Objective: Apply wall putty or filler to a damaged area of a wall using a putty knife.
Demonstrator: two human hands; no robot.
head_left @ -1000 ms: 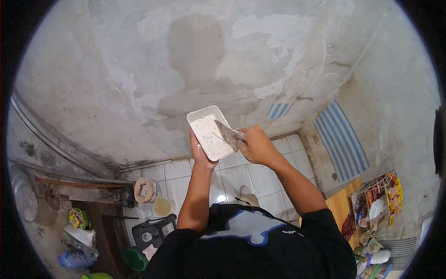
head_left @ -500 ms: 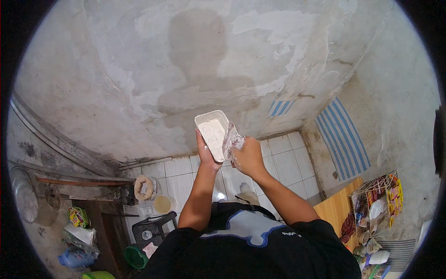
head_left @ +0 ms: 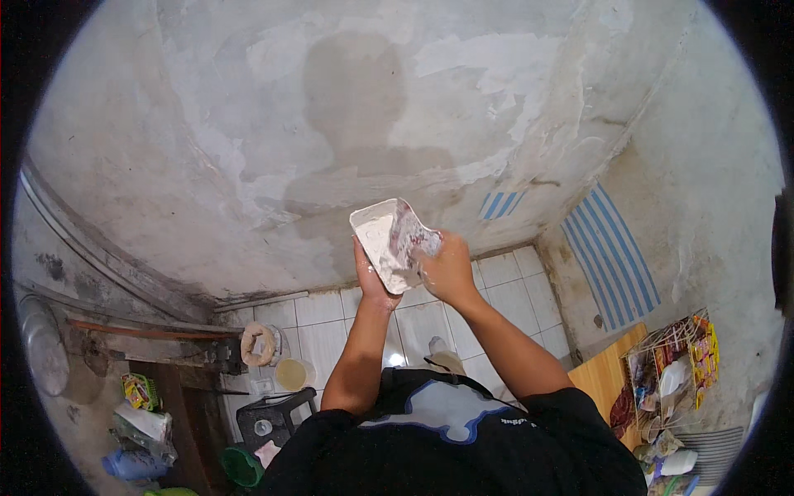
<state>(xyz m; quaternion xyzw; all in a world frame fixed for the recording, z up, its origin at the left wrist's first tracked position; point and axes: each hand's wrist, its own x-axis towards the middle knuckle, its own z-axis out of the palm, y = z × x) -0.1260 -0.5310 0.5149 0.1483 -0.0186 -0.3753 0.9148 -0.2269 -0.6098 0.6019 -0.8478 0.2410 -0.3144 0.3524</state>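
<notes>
My left hand (head_left: pixel 376 283) is wrapped round the lower left side of a white rectangular tub (head_left: pixel 366 217), holding it tilted in front of the wall. Whitish filler paste (head_left: pixel 376 240) lies in the tub. In my right hand (head_left: pixel 449 269) is a paste-smeared scraper (head_left: pixel 411 240), a flat, flared blade. The blade lies over the tub's right half and hides part of the paste. Fingers of my right hand are closed on the scraper's narrow end. White smears show on the left wrist and fingers.
Ahead rises a grey wall (head_left: pixel 248 99) with pale patches. Low at left stand a dark plastic stool (head_left: pixel 277 413), a round tub of pale liquid (head_left: pixel 291 374) and an opened sack (head_left: pixel 259 343). At right are a wooden tabletop (head_left: pixel 608 368) and a wire rack (head_left: pixel 662 376) of packets.
The scraper has swung from the tub's right edge to lie across its right half, covering more of the paste. My left hand still holds the tub.
</notes>
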